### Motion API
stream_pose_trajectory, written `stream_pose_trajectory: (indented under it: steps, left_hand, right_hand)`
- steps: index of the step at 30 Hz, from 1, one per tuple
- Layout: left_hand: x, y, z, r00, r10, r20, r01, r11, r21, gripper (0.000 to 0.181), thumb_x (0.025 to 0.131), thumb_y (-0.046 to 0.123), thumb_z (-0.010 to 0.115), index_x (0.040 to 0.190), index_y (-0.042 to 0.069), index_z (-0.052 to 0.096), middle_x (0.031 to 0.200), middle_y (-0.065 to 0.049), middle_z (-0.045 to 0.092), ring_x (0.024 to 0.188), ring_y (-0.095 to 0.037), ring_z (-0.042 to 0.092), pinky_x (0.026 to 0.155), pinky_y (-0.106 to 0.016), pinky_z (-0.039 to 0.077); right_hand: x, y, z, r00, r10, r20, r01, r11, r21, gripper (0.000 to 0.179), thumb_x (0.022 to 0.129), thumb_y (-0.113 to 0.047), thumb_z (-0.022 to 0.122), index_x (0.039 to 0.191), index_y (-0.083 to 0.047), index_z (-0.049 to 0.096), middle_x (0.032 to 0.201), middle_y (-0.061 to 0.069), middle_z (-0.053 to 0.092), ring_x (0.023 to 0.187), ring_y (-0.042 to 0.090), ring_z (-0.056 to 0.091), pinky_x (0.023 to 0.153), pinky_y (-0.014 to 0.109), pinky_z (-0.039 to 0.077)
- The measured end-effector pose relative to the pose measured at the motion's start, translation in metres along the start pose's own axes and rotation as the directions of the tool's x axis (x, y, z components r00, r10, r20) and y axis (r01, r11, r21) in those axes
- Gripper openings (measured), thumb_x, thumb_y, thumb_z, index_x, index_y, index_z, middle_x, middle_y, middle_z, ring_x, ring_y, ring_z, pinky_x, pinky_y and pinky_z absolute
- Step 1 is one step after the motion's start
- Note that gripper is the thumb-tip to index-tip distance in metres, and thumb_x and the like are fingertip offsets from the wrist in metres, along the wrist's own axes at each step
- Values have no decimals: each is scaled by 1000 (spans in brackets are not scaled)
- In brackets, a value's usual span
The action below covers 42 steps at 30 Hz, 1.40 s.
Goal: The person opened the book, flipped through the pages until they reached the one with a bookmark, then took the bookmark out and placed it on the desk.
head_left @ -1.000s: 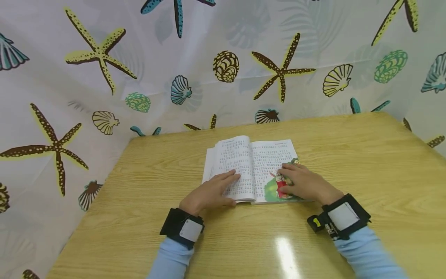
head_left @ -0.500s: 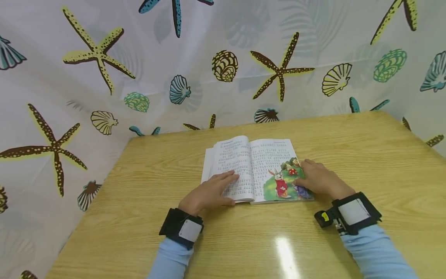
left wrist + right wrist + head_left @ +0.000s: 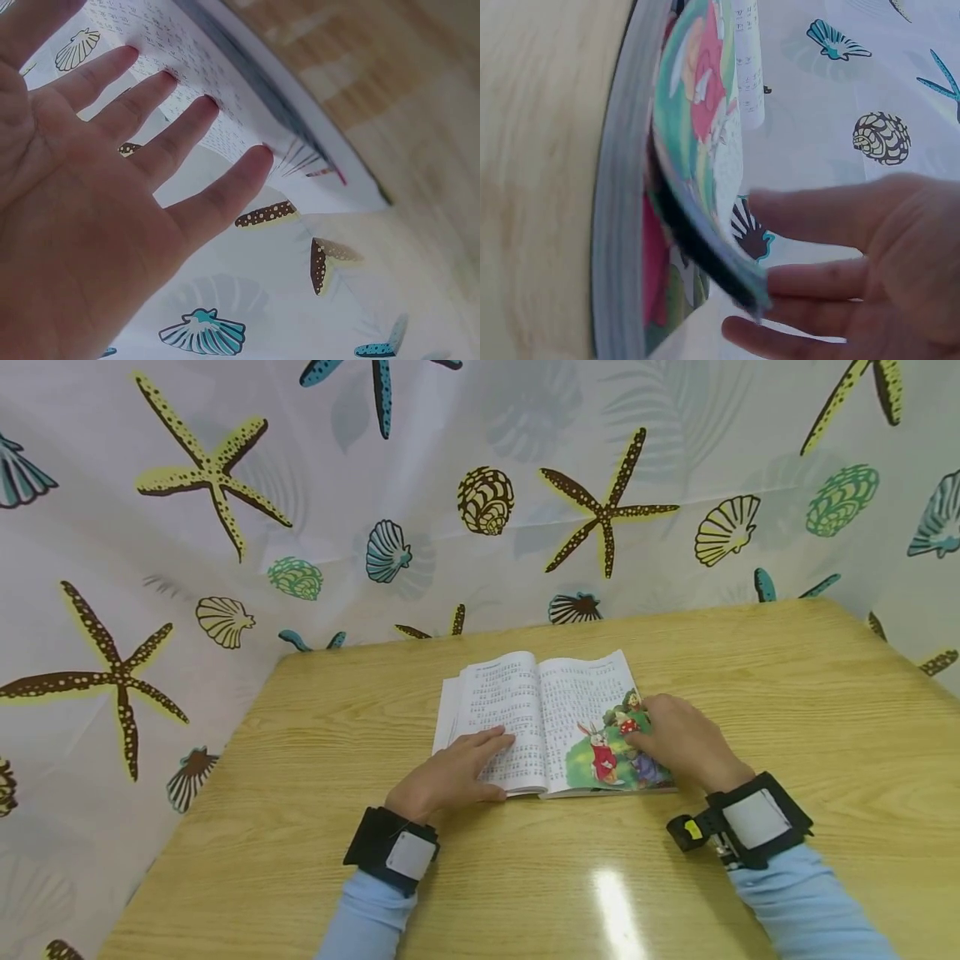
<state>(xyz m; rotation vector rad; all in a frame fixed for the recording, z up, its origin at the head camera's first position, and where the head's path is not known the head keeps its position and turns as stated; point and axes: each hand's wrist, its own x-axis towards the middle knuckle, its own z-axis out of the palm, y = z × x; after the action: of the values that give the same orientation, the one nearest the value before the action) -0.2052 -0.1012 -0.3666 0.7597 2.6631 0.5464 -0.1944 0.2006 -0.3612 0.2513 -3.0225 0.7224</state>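
Observation:
An open book [image 3: 577, 685] lies on the table, with printed text on both pages and a coloured rabbit picture at the lower right. My left hand [image 3: 453, 774] rests flat on the left page, its fingers spread; the left wrist view shows these straight fingers [image 3: 191, 135] against the paper. At the right edge my right hand [image 3: 690, 739] pinches the right-hand page [image 3: 720, 150], thumb over the picture and fingers at the edge. That page bows up from the thick stack [image 3: 622, 187] beneath it, where another coloured picture shows.
The wooden table [image 3: 337, 718] extends around the book, with a bright reflection near the front. A white cloth [image 3: 450, 427] printed with starfish and shells hangs behind and along the sides. Each wrist wears a black strap [image 3: 761, 818].
My right hand slid from the picture out to the book's right edge, then took hold of the page and raised its edge. The left hand has stayed in place.

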Motion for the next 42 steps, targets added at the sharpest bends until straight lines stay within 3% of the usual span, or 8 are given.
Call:
stream_pose_trajectory:
  steps: [5, 9, 15, 22, 26, 33, 38, 42]
  left_hand:
    - [0, 1, 0, 1000, -7, 1, 7, 1000, -10, 73, 92, 20, 77, 156, 15, 42, 164, -6, 30, 150, -31, 27, 119, -49, 28]
    - [0, 0, 0, 1000, -3, -4, 3, 1000, -8, 73, 92, 20, 77, 156, 15, 42, 164, -6, 31, 149, -31, 28, 118, -49, 29]
    - [1, -1, 1, 1000, 0, -3, 0, 1000, -3, 73, 92, 20, 77, 156, 15, 42, 164, -6, 31, 150, -31, 28, 119, -48, 29]
    - [1, -1, 1, 1000, 2, -1, -2, 1000, 3, 73, 93, 20, 77, 156, 15, 41, 164, -6, 31, 150, -31, 28, 119, -48, 29]
    - [0, -2, 1, 1000, -2, -1, 2, 1000, -1, 73, 92, 20, 77, 156, 15, 41, 164, -6, 30, 150, -31, 28, 119, -49, 29]
    - [0, -2, 1, 1000, 3, -5, -3, 1000, -6, 74, 92, 20, 77, 156, 15, 41, 164, -6, 31, 149, -31, 28, 119, -48, 29]
    - [1, -1, 1, 1000, 0, -2, 0, 1000, -5, 73, 93, 21, 77, 156, 15, 41, 164, -6, 30, 150, -31, 28, 119, -49, 29]
    - [0, 0, 0, 1000, 2, -1, -2, 1000, -2, 73, 93, 21, 76, 156, 15, 41, 164, -5, 30, 150, -31, 27, 119, -49, 29]
  right_hand:
    - [0, -2, 2, 975, 2, -223, 17, 996, 82, 16, 88, -2, 74, 88, 8, 62, 76, 16, 61, 62, 25, 53, 51, 33, 40]
    - [-1, 1, 4, 949, -63, -308, 72, 997, 19, 19, 90, 1, 70, 73, 1, 60, 64, 10, 58, 53, 20, 49, 45, 31, 35]
    - [-1, 7, 6, 953, -108, -284, 88, 993, -82, 28, 93, 0, 65, 67, -3, 54, 58, 5, 47, 50, 17, 43, 44, 28, 31]
    - [2, 4, 5, 944, -111, -311, 129, 991, 38, 16, 88, 2, 74, 79, 4, 60, 65, 10, 57, 57, 21, 49, 50, 31, 37]
    - [2, 2, 5, 924, -136, -356, 154, 988, 22, 14, 87, 5, 72, 77, 6, 62, 66, 14, 61, 55, 22, 50, 49, 33, 38]
    - [0, 5, 9, 884, -222, -411, 169, 972, -161, 14, 90, 1, 67, 77, 2, 62, 59, 6, 50, 49, 18, 42, 42, 30, 29]
    - [1, 6, 11, 886, -230, -402, 161, 967, -199, 8, 91, 0, 66, 83, 4, 65, 59, 6, 51, 50, 17, 43, 42, 29, 29]
    - [0, 4, 9, 907, -198, -371, 163, 979, -124, 13, 95, -3, 64, 84, 3, 64, 60, 5, 50, 51, 17, 43, 44, 29, 30]
